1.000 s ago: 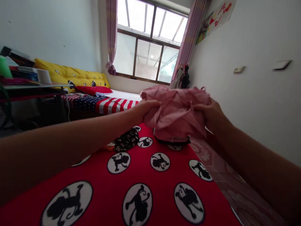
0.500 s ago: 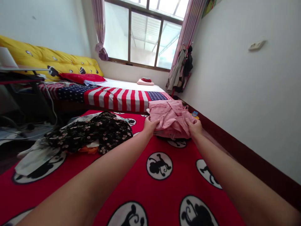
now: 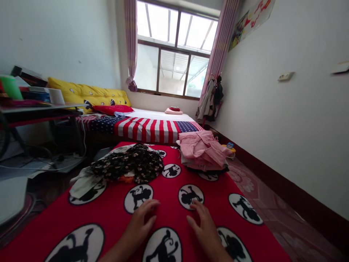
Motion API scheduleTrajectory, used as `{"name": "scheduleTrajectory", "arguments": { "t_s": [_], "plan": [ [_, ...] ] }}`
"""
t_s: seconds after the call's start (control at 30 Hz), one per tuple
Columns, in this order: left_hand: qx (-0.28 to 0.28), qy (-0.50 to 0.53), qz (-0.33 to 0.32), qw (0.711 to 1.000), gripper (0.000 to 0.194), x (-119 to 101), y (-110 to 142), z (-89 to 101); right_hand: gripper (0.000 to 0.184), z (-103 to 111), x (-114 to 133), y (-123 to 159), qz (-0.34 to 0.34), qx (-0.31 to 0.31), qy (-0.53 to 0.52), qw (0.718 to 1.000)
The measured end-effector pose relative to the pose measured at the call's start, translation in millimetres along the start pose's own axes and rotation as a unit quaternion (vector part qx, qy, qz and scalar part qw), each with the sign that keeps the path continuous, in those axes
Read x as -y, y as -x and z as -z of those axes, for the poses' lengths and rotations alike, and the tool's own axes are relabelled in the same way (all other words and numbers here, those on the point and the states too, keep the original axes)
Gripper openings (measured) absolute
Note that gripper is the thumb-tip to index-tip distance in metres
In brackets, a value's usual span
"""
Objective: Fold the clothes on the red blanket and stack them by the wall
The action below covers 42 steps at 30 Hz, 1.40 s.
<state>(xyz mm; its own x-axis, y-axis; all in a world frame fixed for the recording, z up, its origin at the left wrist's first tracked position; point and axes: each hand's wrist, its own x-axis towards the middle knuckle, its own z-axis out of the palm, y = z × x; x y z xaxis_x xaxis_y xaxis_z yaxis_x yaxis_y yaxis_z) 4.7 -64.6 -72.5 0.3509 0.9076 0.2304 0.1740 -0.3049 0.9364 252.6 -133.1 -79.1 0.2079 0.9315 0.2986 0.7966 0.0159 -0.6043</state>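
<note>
My left hand (image 3: pixel 140 222) and my right hand (image 3: pixel 203 225) rest palm down, fingers spread, on a red blanket (image 3: pixel 169 198) printed with black monkey figures in white circles. Neither hand holds anything. A folded pink garment (image 3: pixel 201 147) lies on a small stack of folded clothes at the blanket's far right, well beyond my hands. A crumpled pile of clothes with a black floral piece (image 3: pixel 131 163) on top lies at the far left of the blanket.
A bed with a stars-and-stripes cover (image 3: pixel 147 127), a yellow headboard cushion (image 3: pixel 87 92) and a red pillow (image 3: pixel 111 108) stands beyond the blanket. A cluttered desk (image 3: pixel 38 107) is at left. Clothes hang (image 3: pixel 211 98) by the window; the white wall runs along the right.
My hands set the pink garment down on the stack, let go of it and pulled back toward me onto the blanket. The view lifted slightly.
</note>
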Motion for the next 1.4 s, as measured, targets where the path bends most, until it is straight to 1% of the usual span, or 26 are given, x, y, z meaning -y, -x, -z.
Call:
{"name": "scheduleTrajectory", "arguments": {
  "t_s": [0.07,0.1,0.17,0.23,0.3,0.37,0.43,0.53,0.67,0.77,0.87,0.97,1.03,1.1,1.13,1.2,1.3,1.37,1.4],
  "plan": [
    [-0.009,-0.005,0.004,1.000,0.023,2.4,28.2,20.1,0.039,-6.6,3.9,10.3,0.017,0.016,0.060,0.998],
    [-0.010,0.014,0.021,1.000,0.022,2.9,37.9,27.9,0.040,-7.8,5.2,12.3,0.024,0.011,0.085,0.996],
    [-0.010,0.088,0.066,0.994,0.027,3.5,48.5,38.1,0.040,-7.7,7.2,12.2,0.030,-0.005,0.116,0.993],
    [-0.025,0.166,0.104,0.980,0.037,3.2,49.9,42.1,0.038,-5.9,9.4,9.8,0.037,-0.011,0.132,0.990],
    [-0.055,0.218,0.120,0.967,0.045,0.7,47.5,42.2,0.037,-3.6,12.6,8.1,0.044,-0.006,0.146,0.988],
    [-0.077,0.241,0.121,0.960,0.048,-3.8,46.2,41.0,0.039,-2.2,17.4,8.8,0.039,0.007,0.166,0.985],
    [-0.088,0.251,0.112,0.958,0.047,-8.7,48.0,40.0,0.041,-2.8,24.3,12.5,0.019,0.018,0.198,0.980],
    [-0.096,0.239,0.094,0.962,0.042,-12.1,55.0,39.5,0.046,-7.5,37.5,22.8,-0.025,0.021,0.260,0.965],
    [-0.096,0.215,0.064,0.970,0.037,-7.7,63.1,40.1,0.051,-13.6,52.0,39.0,-0.062,0.008,0.316,0.947],
    [-0.107,0.192,0.041,0.975,0.034,-3.3,65.3,40.3,0.053,-14.3,55.5,45.9,-0.066,0.005,0.329,0.942],
    [-0.120,0.153,0.026,0.981,0.030,-1.6,64.9,37.6,0.052,-14.7,53.6,45.9,-0.065,0.001,0.337,0.939],
    [-0.135,0.090,0.014,0.987,0.028,0.1,61.8,33.1,0.052,-17.6,49.8,43.5,-0.059,-0.012,0.346,0.936],
    [-0.146,0.033,0.007,0.989,0.029,1.4,56.8,34.3,0.052,-19.7,48.4,43.2,-0.053,-0.022,0.351,0.935],
    [-0.160,-0.036,-0.001,0.987,0.027,1.4,47.5,44.1,0.052,-21.1,48.1,44.1,-0.047,-0.031,0.353,0.934],
    [-0.169,-0.073,-0.007,0.983,0.028,0.5,40.5,53.0,0.052,-21.4,48.3,44.7,-0.044,-0.035,0.353,0.934],
    [-0.196,-0.151,-0.019,0.969,0.032,-3.3,22.0,77.4,0.051,-21.7,48.8,45.7,-0.041,-0.041,0.352,0.934],
    [-0.239,-0.257,-0.020,0.936,0.043,-12.4,-12.7,120.0,0.051,-21.6,49.4,45.8,-0.043,-0.040,0.348,0.936],
    [-0.250,-0.313,-0.015,0.916,0.050,-18.6,-34.9,142.9,0.051,-21.2,49.7,45.3,-0.048,-0.037,0.342,0.938],
    [-0.249,-0.337,-0.013,0.908,0.053,-20.8,-44.4,151.0,0.051,-20.9,49.8,45.0,-0.051,-0.033,0.337,0.940]
  ]
}}
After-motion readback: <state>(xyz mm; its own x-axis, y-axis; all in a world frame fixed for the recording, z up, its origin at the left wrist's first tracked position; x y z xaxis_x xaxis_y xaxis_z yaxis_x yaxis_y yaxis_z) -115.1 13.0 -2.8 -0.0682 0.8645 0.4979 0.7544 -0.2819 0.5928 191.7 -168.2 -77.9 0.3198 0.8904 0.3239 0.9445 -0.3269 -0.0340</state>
